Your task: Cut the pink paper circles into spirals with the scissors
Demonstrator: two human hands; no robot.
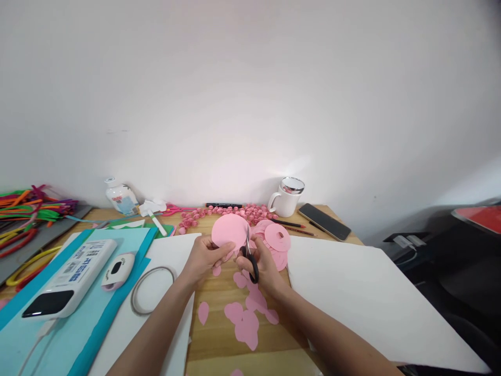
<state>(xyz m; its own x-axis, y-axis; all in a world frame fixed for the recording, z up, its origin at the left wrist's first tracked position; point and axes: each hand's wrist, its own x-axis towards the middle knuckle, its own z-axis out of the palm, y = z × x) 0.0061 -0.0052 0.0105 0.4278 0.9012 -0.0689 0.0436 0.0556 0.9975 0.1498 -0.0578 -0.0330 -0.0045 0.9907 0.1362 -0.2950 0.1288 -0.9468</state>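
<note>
A plain white wall rises behind a wooden desk (219, 334) pushed up against it. Along the back edge lie a heap of bright pipe cleaners (27, 209) on the far left, a small clear bottle (120, 197), a black marker (224, 205), a row of little pink paper roses (230, 211), a white mug (287, 197) and a dark phone (324, 221) lying flat. A large white sheet (371, 297) covers the right side of the desk. On the left, blue sheets (23, 339) carry a white power bank (72, 279) and a small oval gadget (118, 270), and a thin hoop (152, 290) rests on white paper just beside them. Pink offcuts (245, 318) are scattered over the bare wood in the middle, and a pile of pink rings (276, 237) sits just behind the hands.

Both forearms reach in from the near edge and meet over the centre of the desk. The left hand (203, 258) is closed on the lower edge of a pink paper disc (229, 231), pinching it between thumb and fingers so that it stands upright, facing the person, above the offcuts and in front of the roses. The right hand (266, 269) grips a pair of black-handled scissors (250, 256), fingers through the loops, with the blades pointing up and meeting the disc's right edge. The two hands are almost touching, knuckle to knuckle, just under the disc.
</note>
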